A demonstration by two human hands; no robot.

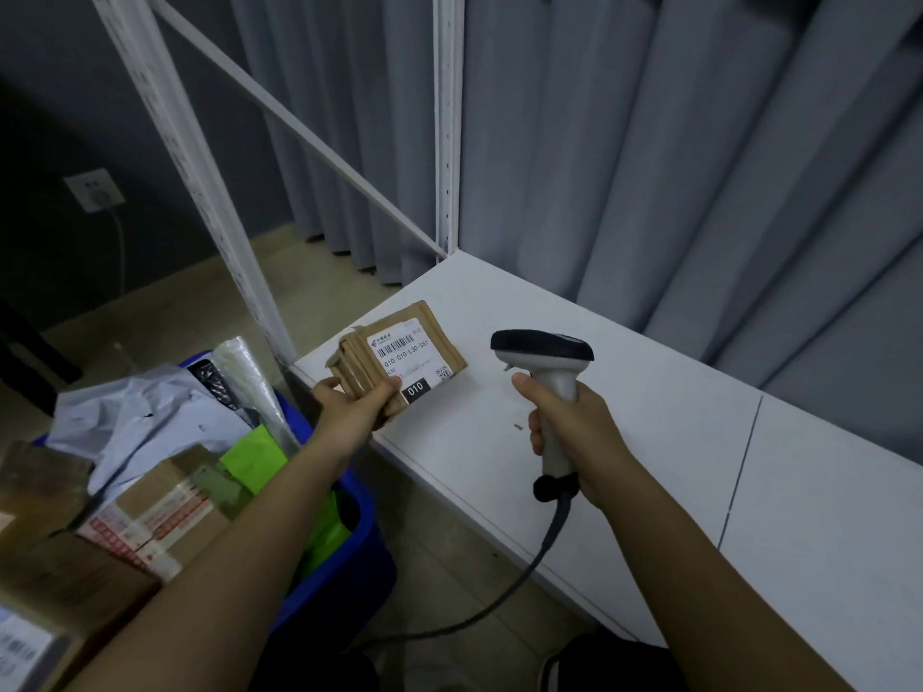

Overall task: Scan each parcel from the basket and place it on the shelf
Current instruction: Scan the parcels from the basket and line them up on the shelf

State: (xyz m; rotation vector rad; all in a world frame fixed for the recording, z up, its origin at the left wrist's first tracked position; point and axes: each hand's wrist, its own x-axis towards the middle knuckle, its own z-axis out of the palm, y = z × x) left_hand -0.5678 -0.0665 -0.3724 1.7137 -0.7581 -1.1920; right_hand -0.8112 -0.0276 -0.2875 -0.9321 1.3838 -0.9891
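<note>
A small brown cardboard parcel [399,354] with a white barcode label and a black "010" tag sits at the left end of the white shelf board [674,432]. My left hand [352,409] grips its near left corner, thumb on top. My right hand [574,432] holds a grey and black barcode scanner [547,367] upright by its handle, to the right of the parcel, its head above the shelf. The scanner's cable [529,566] hangs down off the shelf front. The blue basket [349,556] stands on the floor at the lower left.
The basket holds several parcels: a taped cardboard box [160,516], grey plastic mailers [140,407], a green bag [254,454]. White shelf uprights [447,122] and a diagonal brace rise behind the board. Grey curtains hang behind. A wall socket [95,192] is at left.
</note>
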